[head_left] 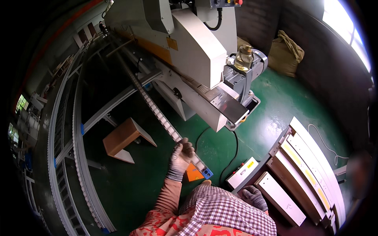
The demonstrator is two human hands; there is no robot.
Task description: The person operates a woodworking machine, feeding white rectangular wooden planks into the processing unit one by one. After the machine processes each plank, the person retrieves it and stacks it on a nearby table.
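Note:
My left hand (182,157), in a grey work glove, is closed over the near end of a narrow roller rail (163,120). The rail carries a row of pale rollers and runs away from me along the machine; a blue end cap (207,173) finishes it just beyond my hand. Low on the right, my right hand (255,197), also gloved, sits beside my checked apron and a white panel (280,198). Its fingers look curled; whatever may be in them is hidden.
A large white machine (197,43) with a grey motor (258,63) fills the far middle. Long boards (309,169) are stacked at right, beside a white control box (242,173). A brown angled piece (124,139) and curved metal roller track (78,157) stand left. A black cable (236,147) crosses the green floor.

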